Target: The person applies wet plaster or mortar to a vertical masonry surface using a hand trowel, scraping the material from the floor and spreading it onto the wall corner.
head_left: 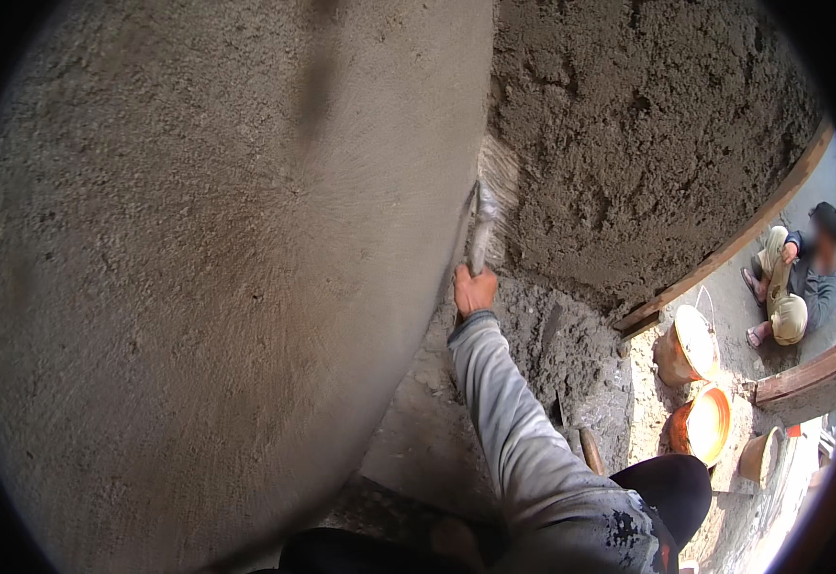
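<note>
My right hand (476, 291) is closed round the handle of a plastering trowel (481, 230), which I see almost edge-on. The trowel lies along the corner where a smoothed grey plaster wall (245, 287) meets a wall of rough, lumpy mortar (647, 134). A pale, combed-looking strip of mortar (500, 177) shows beside the blade. How much of the blade touches the wall is hidden. My left hand is out of the picture.
Below the rough wall lies loose mortar (542, 330). A wooden tool handle (591, 451) shows beside my forearm. A wooden strip (734, 239) edges the rough wall. Two orange buckets (678, 354) and a tan tub (758, 456) stand to the right. A person (805, 282) sits beyond.
</note>
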A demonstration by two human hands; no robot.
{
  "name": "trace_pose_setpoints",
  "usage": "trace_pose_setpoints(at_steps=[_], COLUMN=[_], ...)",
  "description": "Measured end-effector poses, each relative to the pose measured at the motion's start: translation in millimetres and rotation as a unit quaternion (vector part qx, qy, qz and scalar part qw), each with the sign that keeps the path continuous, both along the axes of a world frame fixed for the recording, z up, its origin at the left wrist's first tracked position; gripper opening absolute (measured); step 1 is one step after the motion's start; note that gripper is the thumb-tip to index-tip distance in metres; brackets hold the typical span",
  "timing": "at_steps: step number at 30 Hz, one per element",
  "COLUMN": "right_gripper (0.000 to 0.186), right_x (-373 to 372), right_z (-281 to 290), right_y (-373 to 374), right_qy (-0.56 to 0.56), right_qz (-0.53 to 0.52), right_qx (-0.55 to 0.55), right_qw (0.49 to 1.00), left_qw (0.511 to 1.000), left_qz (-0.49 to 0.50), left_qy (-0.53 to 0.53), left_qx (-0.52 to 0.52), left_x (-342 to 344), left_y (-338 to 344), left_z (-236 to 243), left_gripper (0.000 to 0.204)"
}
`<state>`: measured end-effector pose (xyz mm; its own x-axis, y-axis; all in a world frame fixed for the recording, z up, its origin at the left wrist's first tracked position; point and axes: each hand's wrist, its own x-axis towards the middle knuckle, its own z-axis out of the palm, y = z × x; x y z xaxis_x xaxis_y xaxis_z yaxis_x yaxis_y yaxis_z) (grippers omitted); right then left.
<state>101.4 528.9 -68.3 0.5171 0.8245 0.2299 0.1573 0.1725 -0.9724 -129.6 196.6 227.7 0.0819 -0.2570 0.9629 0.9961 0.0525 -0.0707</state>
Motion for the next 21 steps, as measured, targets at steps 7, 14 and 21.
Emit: trace_pose_setpoints(at_steps=[7,14,21], right_gripper=[0.010,0.024,0.023], right_x=[-13,0,8], right_z=[44,23,22], right_y=[-27,-11,4], right_qy=[0.165,-0.120,0.018], right_qz=[0.001,0.069,0.053], right_qx=[0.130,-0.051,0.003], right_qw=[0.978,0.989,0.998], left_qw=[1.000,0.999,0.999], left_qz=[0.016,-0.003,-0.014], left_qy=[0.017,0.018,0.005], left_qx=[-0.017,-0.032,-0.053], left_x=[2,3,4], left_y=[1,0,1], left_z=[3,8,0], left_gripper=[0.060,0.060,0.059])
